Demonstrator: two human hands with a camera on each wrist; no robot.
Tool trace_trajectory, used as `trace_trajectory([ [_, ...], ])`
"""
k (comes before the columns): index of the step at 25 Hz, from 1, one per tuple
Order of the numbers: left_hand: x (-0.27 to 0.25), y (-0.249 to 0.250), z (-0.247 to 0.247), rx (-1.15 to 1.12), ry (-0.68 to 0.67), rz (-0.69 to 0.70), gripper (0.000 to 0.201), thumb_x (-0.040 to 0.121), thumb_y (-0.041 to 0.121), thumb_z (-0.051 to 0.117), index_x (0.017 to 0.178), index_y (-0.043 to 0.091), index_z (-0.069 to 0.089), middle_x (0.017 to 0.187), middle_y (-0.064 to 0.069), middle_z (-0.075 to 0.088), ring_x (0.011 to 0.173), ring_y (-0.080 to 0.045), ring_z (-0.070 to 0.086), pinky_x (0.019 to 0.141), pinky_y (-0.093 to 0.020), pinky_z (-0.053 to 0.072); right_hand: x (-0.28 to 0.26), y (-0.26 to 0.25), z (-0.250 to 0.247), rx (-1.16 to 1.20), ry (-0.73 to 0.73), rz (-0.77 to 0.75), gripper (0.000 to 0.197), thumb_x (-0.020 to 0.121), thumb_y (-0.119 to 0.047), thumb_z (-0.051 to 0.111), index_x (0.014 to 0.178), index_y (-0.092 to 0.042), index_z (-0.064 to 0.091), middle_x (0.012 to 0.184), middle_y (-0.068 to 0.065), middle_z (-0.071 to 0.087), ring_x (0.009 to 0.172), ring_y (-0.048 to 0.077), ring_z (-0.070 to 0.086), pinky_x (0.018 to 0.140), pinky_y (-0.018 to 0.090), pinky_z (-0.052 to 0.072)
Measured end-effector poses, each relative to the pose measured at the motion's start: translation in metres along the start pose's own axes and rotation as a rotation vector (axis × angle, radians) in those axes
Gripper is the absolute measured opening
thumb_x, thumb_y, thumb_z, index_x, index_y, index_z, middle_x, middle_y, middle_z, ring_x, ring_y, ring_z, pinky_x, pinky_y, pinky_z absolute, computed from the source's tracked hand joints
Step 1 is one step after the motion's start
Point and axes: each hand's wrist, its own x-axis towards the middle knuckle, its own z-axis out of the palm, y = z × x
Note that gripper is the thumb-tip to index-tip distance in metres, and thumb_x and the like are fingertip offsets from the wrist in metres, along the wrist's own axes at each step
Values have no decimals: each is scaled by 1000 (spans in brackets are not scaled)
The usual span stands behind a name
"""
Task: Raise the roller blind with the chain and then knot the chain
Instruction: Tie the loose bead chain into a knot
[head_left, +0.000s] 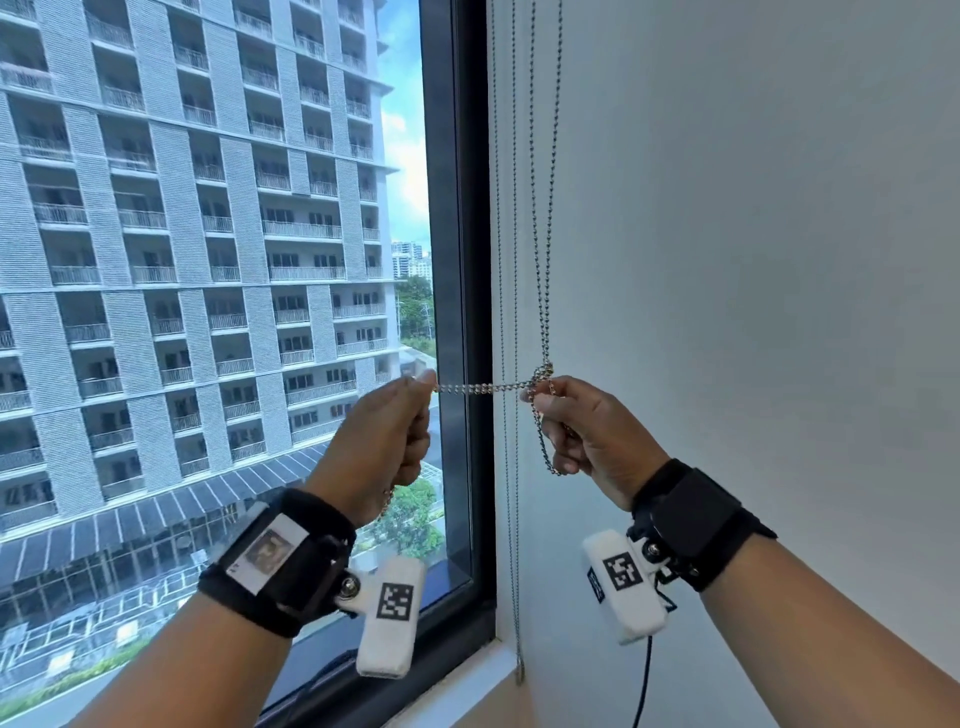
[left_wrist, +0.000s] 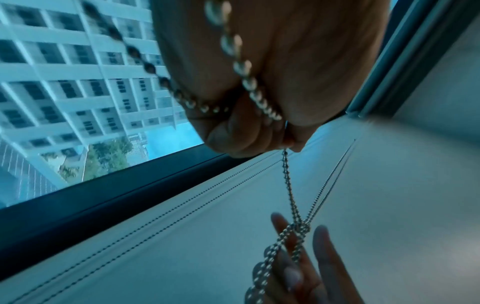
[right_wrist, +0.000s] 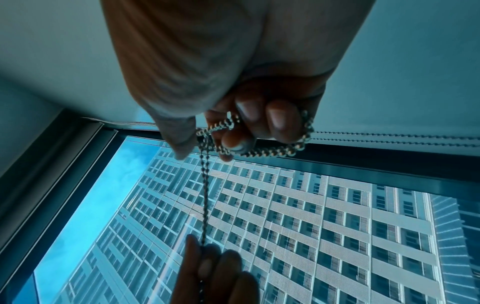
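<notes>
The metal bead chain (head_left: 544, 208) hangs in two strands down the white wall beside the window and meets in a loose knot (head_left: 543, 375). My right hand (head_left: 545, 400) grips the chain just below the knot, and a short loop (head_left: 550, 462) dangles under its fingers. A doubled stretch of chain (head_left: 483, 387) runs level from the knot to my left hand (head_left: 422, 385), which pinches it in front of the window frame. In the left wrist view the chain (left_wrist: 287, 174) leads from my fingers to the knot (left_wrist: 301, 224). The blind itself is out of view.
A dark window frame (head_left: 457, 260) stands between the glass and the white wall (head_left: 753, 260). A second, thinner chain (head_left: 506, 467) hangs along the frame down to the sill (head_left: 467, 691). A tall building fills the view outside. A black cable (head_left: 644, 686) hangs from my right wrist.
</notes>
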Motion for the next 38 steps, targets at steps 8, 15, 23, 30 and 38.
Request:
trace_trajectory([
  [8, -6, -31, 20, 487, -100, -96, 37, 93, 45, 61, 76, 14, 51, 64, 0, 48, 52, -13, 45, 54, -33, 44, -5, 9, 13, 199, 15, 32, 41, 100, -52, 42, 90, -16, 60, 58, -1, 29, 51, 14, 12, 51, 32, 14],
  [15, 5, 7, 44, 599, 98, 280, 25, 92, 40, 64, 107, 21, 60, 105, -2, 61, 90, -14, 60, 70, -21, 40, -13, 14, 20, -76, -18, 10, 33, 91, -45, 54, 73, -20, 63, 88, 10, 52, 82, 20, 50, 80, 36, 38],
  [23, -2, 1, 54, 545, -11, 422, 15, 96, 21, 61, 111, 23, 64, 108, 5, 67, 98, -1, 62, 83, -12, 47, -30, 39, 22, -65, -134, 184, 19, 102, -20, 47, 89, -10, 57, 82, 8, 64, 68, 18, 58, 71, 36, 46],
  [30, 19, -4, 50, 1369, -558, 579, 50, 90, 3, 50, 132, 27, 60, 143, 8, 54, 145, -7, 32, 123, -42, 9, -40, 21, 26, -421, -302, 157, 16, 101, -16, 50, 95, -2, 57, 73, 7, 61, 62, 23, 59, 62, 30, 50],
  [38, 28, -3, 31, 1256, 13, 867, 41, 89, 48, 52, 119, 19, 56, 119, 0, 64, 116, -22, 59, 108, -39, 25, -35, -72, 9, -167, -205, 7, 11, 99, -13, 55, 94, -6, 62, 67, 7, 54, 47, 17, 45, 46, 30, 49],
])
